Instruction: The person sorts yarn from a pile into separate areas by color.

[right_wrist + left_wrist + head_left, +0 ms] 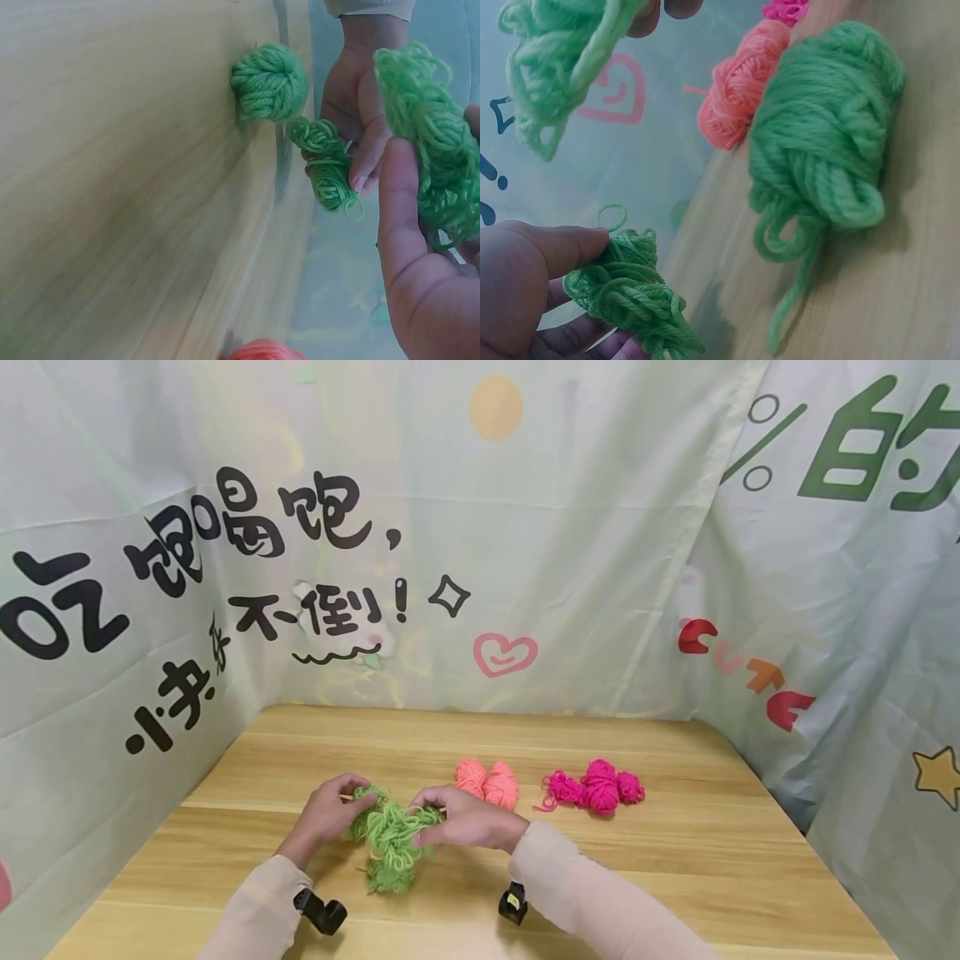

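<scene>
My left hand (pixel 330 810) pinches a small, loosely wound bundle of green yarn (pixel 634 292) between thumb and fingers, with one thin loop sticking out. To its right, my right hand (pixel 471 818) grips a bigger, looser green yarn bundle (pixel 439 150) full of hanging loops. Both bundles are held up over the table, close to each other. On the wood beneath them lies a tightly wound green yarn ball (pixel 825 127) with a short tail; the right-hand bundle partly covers it in the head view.
Two coral yarn balls (pixel 501 786) lie side by side behind my right hand. Farther right sits a group of magenta yarn balls (pixel 600 787) with a loose end. The wooden table (pixel 675 868) is bordered by printed cloth walls (pixel 600 568). Black wrist cameras (pixel 321 912) hang at both cuffs.
</scene>
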Demonstrator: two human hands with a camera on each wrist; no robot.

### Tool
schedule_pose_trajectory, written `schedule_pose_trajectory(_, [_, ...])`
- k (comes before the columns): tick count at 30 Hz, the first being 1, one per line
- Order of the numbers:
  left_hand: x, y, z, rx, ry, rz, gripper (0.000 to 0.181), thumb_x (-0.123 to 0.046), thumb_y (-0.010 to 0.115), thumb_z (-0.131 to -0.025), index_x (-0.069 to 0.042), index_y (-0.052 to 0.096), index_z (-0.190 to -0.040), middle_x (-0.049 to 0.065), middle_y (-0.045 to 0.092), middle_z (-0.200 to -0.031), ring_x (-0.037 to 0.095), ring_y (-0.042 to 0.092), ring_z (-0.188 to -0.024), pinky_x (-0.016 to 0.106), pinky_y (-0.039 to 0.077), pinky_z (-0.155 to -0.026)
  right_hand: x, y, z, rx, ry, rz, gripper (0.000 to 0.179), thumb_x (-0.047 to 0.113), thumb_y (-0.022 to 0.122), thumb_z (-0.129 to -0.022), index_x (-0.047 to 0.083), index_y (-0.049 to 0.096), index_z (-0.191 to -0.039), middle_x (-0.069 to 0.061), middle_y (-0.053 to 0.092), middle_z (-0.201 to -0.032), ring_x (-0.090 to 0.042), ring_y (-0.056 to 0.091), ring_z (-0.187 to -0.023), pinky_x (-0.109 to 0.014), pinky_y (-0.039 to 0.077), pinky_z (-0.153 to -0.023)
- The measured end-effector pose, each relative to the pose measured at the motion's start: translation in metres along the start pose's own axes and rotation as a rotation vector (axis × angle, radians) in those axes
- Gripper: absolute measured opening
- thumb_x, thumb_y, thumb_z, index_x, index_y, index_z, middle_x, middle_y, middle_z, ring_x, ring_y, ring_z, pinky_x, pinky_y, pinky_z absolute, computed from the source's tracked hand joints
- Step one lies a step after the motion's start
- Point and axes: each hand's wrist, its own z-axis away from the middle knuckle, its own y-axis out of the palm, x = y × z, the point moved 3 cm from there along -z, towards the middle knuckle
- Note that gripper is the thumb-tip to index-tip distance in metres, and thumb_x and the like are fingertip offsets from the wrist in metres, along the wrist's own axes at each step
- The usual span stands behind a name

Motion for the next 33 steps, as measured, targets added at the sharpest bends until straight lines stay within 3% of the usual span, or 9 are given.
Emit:
schedule_pose_trajectory(5, [0.002,-0.001,-0.001,0.004,-0.007,0.015,0.036,-0.032,0.068,-0.092,-0.006,0.064,-0.116,0.014,0.062,-0.117,0.032,0.056,-0.107,0.045,0.052,-0.081,-0.004,0.000,-0.004,-0.032,0.023,-0.088,0.024,0.006,0.072,-0.087,0.009,0.061,-0.108,-0.005,0.058,-0.107,-0.020,0.063,-0.082,-0.046,0.055,-0.079])
schedule_pose_trajectory(14, [0.004,-0.001,-0.005,-0.014,-0.018,0.014,0.031,-0.027,0.068,-0.093,-0.006,0.065,-0.115,0.012,0.064,-0.113,0.029,0.058,-0.103,0.039,0.052,-0.076,-0.006,0.003,-0.011,-0.067,0.011,-0.130,0.026,0.007,0.071,-0.088,0.007,0.060,-0.111,-0.008,0.056,-0.109,-0.022,0.063,-0.088,-0.039,0.056,-0.079])
schedule_pose_trajectory(23, [0.003,-0.002,-0.008,-0.028,-0.013,0.022,0.023,-0.013,0.064,-0.093,-0.005,0.065,-0.115,0.019,0.062,-0.119,0.031,0.059,-0.101,0.037,0.053,-0.073,-0.008,0.006,-0.016,-0.118,0.011,-0.171,0.025,0.008,0.070,-0.088,0.004,0.061,-0.110,-0.008,0.057,-0.106,-0.020,0.060,-0.094,-0.033,0.055,-0.081])
schedule_pose_trajectory(33, [0.003,-0.004,-0.005,-0.013,0.002,0.002,0.023,-0.007,0.060,-0.093,-0.003,0.064,-0.115,0.024,0.060,-0.120,0.034,0.059,-0.102,0.039,0.053,-0.074,-0.015,0.010,-0.027,-0.191,0.050,-0.228,0.026,0.007,0.070,-0.088,0.003,0.060,-0.111,-0.010,0.057,-0.105,-0.019,0.062,-0.085,-0.043,0.054,-0.084])
